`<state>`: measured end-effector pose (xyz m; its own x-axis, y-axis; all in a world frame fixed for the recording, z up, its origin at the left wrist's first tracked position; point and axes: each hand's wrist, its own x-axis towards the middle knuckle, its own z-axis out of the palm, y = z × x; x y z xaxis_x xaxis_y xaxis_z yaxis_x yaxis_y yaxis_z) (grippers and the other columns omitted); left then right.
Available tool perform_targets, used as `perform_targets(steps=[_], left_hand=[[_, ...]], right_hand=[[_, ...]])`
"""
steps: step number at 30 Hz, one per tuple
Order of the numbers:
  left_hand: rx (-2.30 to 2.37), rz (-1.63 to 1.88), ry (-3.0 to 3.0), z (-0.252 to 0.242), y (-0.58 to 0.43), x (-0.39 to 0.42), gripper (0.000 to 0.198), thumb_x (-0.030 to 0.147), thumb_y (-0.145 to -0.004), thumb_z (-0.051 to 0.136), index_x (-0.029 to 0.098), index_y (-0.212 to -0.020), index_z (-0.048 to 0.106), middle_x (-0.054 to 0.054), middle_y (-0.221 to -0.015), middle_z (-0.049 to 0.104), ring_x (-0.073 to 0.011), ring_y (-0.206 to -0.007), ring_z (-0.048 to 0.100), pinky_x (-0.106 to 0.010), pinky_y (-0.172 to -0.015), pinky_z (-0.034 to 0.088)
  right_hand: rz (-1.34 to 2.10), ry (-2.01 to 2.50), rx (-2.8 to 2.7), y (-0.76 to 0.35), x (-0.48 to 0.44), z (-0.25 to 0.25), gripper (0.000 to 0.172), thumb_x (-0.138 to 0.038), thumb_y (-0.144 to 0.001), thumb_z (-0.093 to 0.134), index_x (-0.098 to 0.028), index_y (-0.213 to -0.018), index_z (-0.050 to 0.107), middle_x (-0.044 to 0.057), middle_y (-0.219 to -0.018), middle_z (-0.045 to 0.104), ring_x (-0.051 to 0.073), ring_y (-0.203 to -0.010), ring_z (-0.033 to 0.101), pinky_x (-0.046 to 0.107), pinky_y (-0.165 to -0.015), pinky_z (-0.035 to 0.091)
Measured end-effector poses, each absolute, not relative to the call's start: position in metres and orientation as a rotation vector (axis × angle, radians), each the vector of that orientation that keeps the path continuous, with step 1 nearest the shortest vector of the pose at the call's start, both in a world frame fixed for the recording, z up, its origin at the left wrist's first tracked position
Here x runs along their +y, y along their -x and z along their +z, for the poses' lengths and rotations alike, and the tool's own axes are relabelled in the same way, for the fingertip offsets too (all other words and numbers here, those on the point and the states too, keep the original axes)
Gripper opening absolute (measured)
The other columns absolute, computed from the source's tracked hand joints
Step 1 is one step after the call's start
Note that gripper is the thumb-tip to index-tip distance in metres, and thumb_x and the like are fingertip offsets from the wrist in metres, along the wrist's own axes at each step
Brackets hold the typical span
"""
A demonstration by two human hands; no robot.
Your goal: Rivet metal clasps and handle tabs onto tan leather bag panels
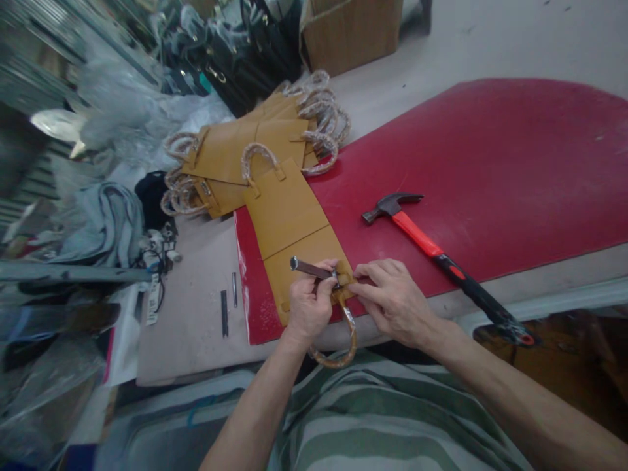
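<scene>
A flat mustard-yellow leather bag piece (289,219) with wrapped handles lies on the red mat (481,170). My left hand (307,307) is closed around a metal punch (310,268), whose tip rests on the piece's near edge by the handle tab. My right hand (395,297) pinches and presses the leather at that same tab. The near handle (343,350) hangs off the table edge toward my striped shirt.
A hammer (432,248) with a red and black handle lies on the mat to the right. A stack of similar yellow bag pieces (255,144) sits behind. Two small metal tools (228,304) lie on the bare table at left. Bags and plastic clutter the floor.
</scene>
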<state>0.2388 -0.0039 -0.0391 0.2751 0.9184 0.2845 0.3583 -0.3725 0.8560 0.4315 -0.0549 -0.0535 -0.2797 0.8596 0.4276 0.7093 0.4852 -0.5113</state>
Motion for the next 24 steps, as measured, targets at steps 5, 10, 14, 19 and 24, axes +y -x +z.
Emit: perform_targets(steps=[5,10,14,19,24], left_hand=[[1.151,1.046,-1.836,-0.039,-0.238,-0.002,0.012,0.018,-0.093,0.059,0.017,-0.103,0.067,-0.011,-0.111,0.077,-0.0218,-0.107,0.074,-0.035,-0.096,0.060],[1.152,1.045,-1.786,-0.039,-0.238,-0.002,0.012,0.018,-0.093,0.058,0.018,-0.102,0.066,-0.010,-0.112,0.077,-0.0218,-0.105,0.074,-0.035,-0.095,0.060],[1.135,1.049,-1.789,-0.039,-0.238,-0.002,0.012,0.016,-0.093,0.058,0.018,-0.102,0.066,-0.010,-0.112,0.077,-0.0216,-0.106,0.074,-0.035,-0.096,0.059],[1.123,1.058,-1.769,-0.040,-0.238,-0.001,0.012,0.015,-0.091,0.059,0.018,-0.101,0.066,-0.010,-0.111,0.077,-0.0217,-0.106,0.074,-0.034,-0.095,0.060],[1.119,1.067,-1.794,-0.038,-0.240,0.000,0.012,0.014,-0.091,0.058,0.018,-0.100,0.066,-0.009,-0.109,0.078,-0.0204,-0.102,0.075,-0.031,-0.091,0.062]], right_hand=[[0.369,1.288,-2.129,-0.432,-0.053,-0.051,0.026,-0.013,-0.091,0.054,-0.024,-0.107,0.072,0.009,-0.112,0.060,0.026,-0.101,0.048,0.044,-0.091,0.034],[0.368,1.336,-2.138,-0.430,-0.050,-0.049,0.027,-0.011,-0.090,0.054,-0.023,-0.104,0.073,0.009,-0.112,0.061,0.026,-0.100,0.047,0.043,-0.091,0.033],[0.393,1.367,-2.158,-0.429,-0.052,-0.045,0.029,-0.011,-0.089,0.054,-0.023,-0.106,0.073,0.009,-0.114,0.062,0.025,-0.102,0.047,0.043,-0.092,0.033],[0.438,1.440,-2.206,-0.427,-0.054,-0.037,0.033,-0.011,-0.090,0.051,-0.024,-0.112,0.072,0.009,-0.112,0.062,0.026,-0.102,0.047,0.044,-0.094,0.032],[0.488,1.427,-2.196,-0.431,-0.052,-0.041,0.036,-0.010,-0.090,0.048,-0.027,-0.111,0.072,0.008,-0.109,0.060,0.025,-0.103,0.048,0.049,-0.103,0.030]])
